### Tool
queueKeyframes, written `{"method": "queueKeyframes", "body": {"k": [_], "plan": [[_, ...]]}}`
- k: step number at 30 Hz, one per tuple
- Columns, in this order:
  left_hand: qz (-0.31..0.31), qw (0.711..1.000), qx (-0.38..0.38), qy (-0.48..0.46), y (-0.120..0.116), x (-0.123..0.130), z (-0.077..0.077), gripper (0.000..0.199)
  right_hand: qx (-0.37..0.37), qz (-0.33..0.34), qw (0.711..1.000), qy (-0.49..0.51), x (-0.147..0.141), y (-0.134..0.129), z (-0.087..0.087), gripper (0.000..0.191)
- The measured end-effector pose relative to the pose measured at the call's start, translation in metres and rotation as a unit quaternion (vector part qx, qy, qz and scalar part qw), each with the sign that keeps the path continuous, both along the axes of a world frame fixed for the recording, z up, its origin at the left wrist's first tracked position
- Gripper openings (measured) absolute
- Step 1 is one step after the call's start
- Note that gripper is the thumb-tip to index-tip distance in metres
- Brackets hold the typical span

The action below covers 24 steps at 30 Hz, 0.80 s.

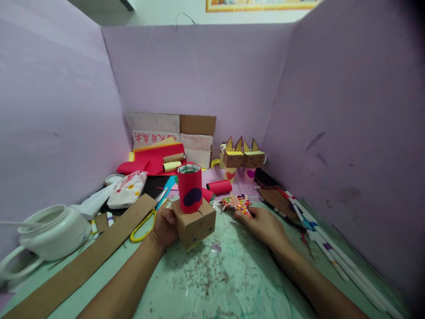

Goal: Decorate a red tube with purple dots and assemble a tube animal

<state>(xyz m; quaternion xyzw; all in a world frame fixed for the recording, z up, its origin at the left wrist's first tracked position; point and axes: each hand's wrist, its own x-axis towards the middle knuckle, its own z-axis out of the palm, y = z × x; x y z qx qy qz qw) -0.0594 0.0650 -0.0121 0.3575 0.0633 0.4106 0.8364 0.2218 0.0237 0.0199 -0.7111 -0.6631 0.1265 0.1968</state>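
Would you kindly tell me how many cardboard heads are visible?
3: one box head in the left hand, the left eared head and the right eared head farther back. More may be hidden.

The near red tube [183, 180] is displaying a dark purple patch [192, 197], and the cardboard box [198, 228] beneath is showing plain tan. To the right, a patterned piece [237, 203] is mixing red, orange, yellow and white. On the left, the scissors' handles [135, 240] are showing yellow, a cardboard strip [83, 261] plain brown, and the pot [56, 232] white. Far right, two tan box figures [233, 160] are bearing yellow ears [229, 144]. Nearer, white sticks [327, 247] are carrying purple bands. The tabletop [249, 283] is showing pale green with dark specks, and the walls [199, 66] lilac.
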Motion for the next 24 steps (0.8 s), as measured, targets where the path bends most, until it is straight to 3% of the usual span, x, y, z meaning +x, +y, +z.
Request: {"method": "queueKeyframes", "body": {"k": [2, 4, 7, 9, 11, 14, 16, 21, 24], "plan": [[-0.003, 1.0, 0.001, 0.0, 0.0, 0.0, -0.001, 0.045, 0.001, -0.028, 0.997, -0.069, 0.001, -0.009, 0.008, 0.052], [-0.002, 1.0, -0.001, -0.002, -0.001, 0.001, 0.0, 0.044, 0.087, -0.034, 0.993, -0.068, 0.002, -0.015, 0.013, 0.049], [0.019, 1.0, -0.016, -0.007, -0.005, 0.005, 0.005, 0.039, 0.195, 0.056, 0.972, 0.119, -0.003, -0.015, 0.015, 0.061], [0.033, 0.999, -0.035, 0.0, -0.009, 0.008, 0.009, 0.039, 0.144, 0.172, 0.931, 0.287, -0.015, -0.011, 0.015, 0.08], [0.041, 0.998, -0.051, 0.013, -0.013, 0.009, 0.013, 0.041, 0.054, 0.262, 0.88, 0.393, -0.031, -0.008, 0.017, 0.102], [0.054, 0.996, -0.066, 0.033, -0.018, 0.009, 0.018, 0.045, -0.014, 0.317, 0.836, 0.447, -0.053, -0.005, 0.019, 0.124], [0.062, 0.994, -0.073, 0.044, -0.022, 0.012, 0.02, 0.046, -0.022, 0.331, 0.82, 0.467, -0.062, -0.006, 0.018, 0.119], [0.12, 0.986, -0.046, 0.107, -0.028, 0.031, 0.029, 0.031, -0.016, 0.337, 0.811, 0.478, -0.06, -0.007, 0.012, 0.099], [0.227, 0.957, 0.01, 0.18, -0.027, 0.032, 0.045, 0.035, 0.026, 0.301, 0.847, 0.437, -0.048, -0.007, 0.014, 0.096]]}}
